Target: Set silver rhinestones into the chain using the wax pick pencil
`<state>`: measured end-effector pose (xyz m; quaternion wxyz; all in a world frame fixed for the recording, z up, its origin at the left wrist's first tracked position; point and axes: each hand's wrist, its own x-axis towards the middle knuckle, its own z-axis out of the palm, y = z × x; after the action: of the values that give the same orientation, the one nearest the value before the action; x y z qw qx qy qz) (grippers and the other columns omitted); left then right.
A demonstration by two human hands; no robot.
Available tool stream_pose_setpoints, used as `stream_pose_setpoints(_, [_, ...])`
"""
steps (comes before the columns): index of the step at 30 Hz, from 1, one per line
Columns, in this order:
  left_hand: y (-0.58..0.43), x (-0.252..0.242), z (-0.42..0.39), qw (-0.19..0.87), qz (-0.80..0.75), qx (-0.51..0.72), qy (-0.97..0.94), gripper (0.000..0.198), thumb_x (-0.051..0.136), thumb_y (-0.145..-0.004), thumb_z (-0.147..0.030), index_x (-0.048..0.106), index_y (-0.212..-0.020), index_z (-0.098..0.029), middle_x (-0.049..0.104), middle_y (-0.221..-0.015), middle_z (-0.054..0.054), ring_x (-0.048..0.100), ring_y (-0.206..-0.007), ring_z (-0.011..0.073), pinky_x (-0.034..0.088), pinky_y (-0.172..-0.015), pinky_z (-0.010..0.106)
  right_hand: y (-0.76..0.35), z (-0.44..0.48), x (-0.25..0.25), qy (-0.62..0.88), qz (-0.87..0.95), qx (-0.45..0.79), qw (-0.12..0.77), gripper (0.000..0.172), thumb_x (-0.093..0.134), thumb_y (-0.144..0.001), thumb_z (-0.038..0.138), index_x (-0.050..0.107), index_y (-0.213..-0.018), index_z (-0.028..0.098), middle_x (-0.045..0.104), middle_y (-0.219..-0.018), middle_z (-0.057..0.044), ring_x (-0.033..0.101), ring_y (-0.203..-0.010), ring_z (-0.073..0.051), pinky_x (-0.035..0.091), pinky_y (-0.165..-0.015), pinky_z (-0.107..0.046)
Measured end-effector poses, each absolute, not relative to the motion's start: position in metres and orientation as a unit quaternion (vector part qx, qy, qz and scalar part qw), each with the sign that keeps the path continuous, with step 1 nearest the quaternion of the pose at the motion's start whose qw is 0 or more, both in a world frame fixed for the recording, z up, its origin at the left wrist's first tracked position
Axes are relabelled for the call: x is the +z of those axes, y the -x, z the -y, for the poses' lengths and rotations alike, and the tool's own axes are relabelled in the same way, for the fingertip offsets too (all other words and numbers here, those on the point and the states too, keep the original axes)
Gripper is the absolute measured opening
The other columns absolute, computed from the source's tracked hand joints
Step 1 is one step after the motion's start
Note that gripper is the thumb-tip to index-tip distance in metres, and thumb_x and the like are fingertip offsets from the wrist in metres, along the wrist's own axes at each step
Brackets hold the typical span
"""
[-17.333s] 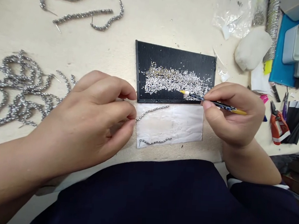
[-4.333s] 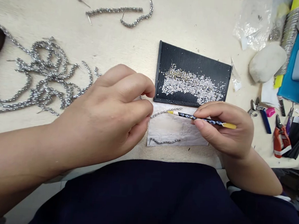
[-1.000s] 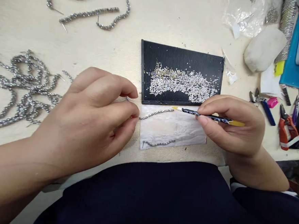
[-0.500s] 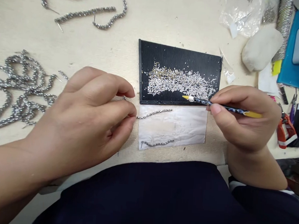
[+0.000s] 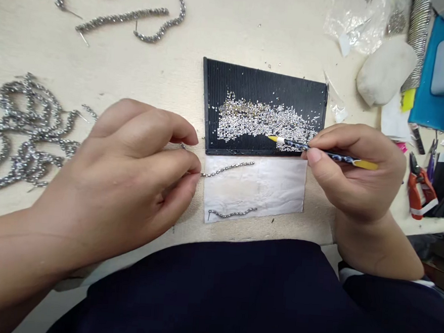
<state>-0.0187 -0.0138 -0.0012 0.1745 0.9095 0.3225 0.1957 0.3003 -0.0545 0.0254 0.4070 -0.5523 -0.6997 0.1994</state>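
My left hand [image 5: 138, 165] is closed in a pinch. From its fingertips a thin silver rhinestone strand [image 5: 227, 170] runs out over a white cloth-like pad [image 5: 281, 186]; part of the strand is hidden in the fingers. A second short strand [image 5: 234, 214] lies along the pad's near edge. My right hand [image 5: 358, 171] grips a dark patterned rhinestone picker pencil [image 5: 295, 145] with a yellow tip. That tip hovers over or touches the loose rhinestones [image 5: 248, 120]; I cannot tell which. They lie scattered across a black ridged tray [image 5: 266, 81] behind the pad.
A heap of thicker silver strands [image 5: 30, 128] lies at left, with several more strands [image 5: 122, 16] at the back. To the right are a plastic bag [image 5: 357, 24], a whitish lump [image 5: 386, 71], a blue tray [image 5: 424, 94] with clear boxes, and orange-handled pliers [image 5: 420, 193].
The picker pencil's tip has moved slightly left and up over the rhinestones, and my right hand has shifted a little left. My left hand holds nearly the same position.
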Motion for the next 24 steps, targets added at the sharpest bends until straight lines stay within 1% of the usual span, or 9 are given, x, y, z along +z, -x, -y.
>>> stream_pose_setpoints(4, [0.020, 0.000, 0.014, 0.175, -0.322, 0.191, -0.911, 0.021, 0.056, -0.109, -0.032, 0.065, -0.092, -0.023, 0.066, -0.124, 0.005, 0.061, -0.113, 0.0245, 0.050, -0.101, 0.041, -0.302, 0.054, 0.028, 0.512, 0.723, 0.224, 0.406, 0.015, 0.080, -0.090, 0.014, 0.078, -0.090, 0.029, 0.078, -0.079, 0.000, 0.073, -0.067, -0.020, 0.059, -0.059, -0.036])
stream_pose_setpoints(7, [0.018, 0.001, 0.014, 0.175, -0.323, 0.197, -0.909, 0.021, 0.056, -0.109, -0.031, 0.066, -0.092, -0.023, 0.066, -0.124, 0.005, 0.061, -0.114, 0.0242, 0.050, -0.102, 0.040, -0.302, 0.052, 0.031, 0.455, 0.756, 0.266, 0.388, 0.020, 0.079, -0.086, 0.007, 0.078, -0.088, 0.027, 0.076, -0.076, 0.001, 0.072, -0.065, -0.017, 0.059, -0.056, -0.031])
stream_pose_setpoints(9, [0.018, 0.001, 0.014, 0.176, -0.323, 0.201, -0.908, 0.021, 0.057, -0.109, -0.030, 0.067, -0.093, -0.022, 0.065, -0.125, 0.005, 0.061, -0.114, 0.0239, 0.050, -0.103, 0.040, -0.301, 0.051, 0.033, 0.430, 0.770, 0.289, 0.373, 0.021, 0.078, -0.085, 0.005, 0.077, -0.087, 0.026, 0.074, -0.074, 0.001, 0.071, -0.063, -0.016, 0.058, -0.056, -0.028])
stream_pose_setpoints(18, [0.019, -0.001, 0.014, 0.183, -0.324, 0.200, -0.906, 0.018, 0.059, -0.108, -0.030, 0.069, -0.096, -0.022, 0.066, -0.125, 0.004, 0.062, -0.115, 0.0244, 0.051, -0.105, 0.043, -0.299, 0.051, 0.036, 0.439, 0.780, 0.290, 0.338, 0.019, 0.075, -0.088, 0.006, 0.076, -0.085, 0.025, 0.074, -0.074, 0.001, 0.072, -0.066, -0.016, 0.058, -0.058, -0.028])
stream_pose_setpoints(24, [0.019, -0.003, 0.015, 0.181, -0.322, 0.210, -0.905, 0.023, 0.055, -0.111, -0.032, 0.067, -0.095, -0.021, 0.065, -0.124, 0.004, 0.062, -0.115, 0.0238, 0.052, -0.102, 0.045, -0.300, 0.051, 0.035, 0.444, 0.778, 0.293, 0.335, 0.018, 0.076, -0.087, 0.005, 0.076, -0.085, 0.024, 0.075, -0.075, 0.000, 0.072, -0.067, -0.016, 0.058, -0.059, -0.028])
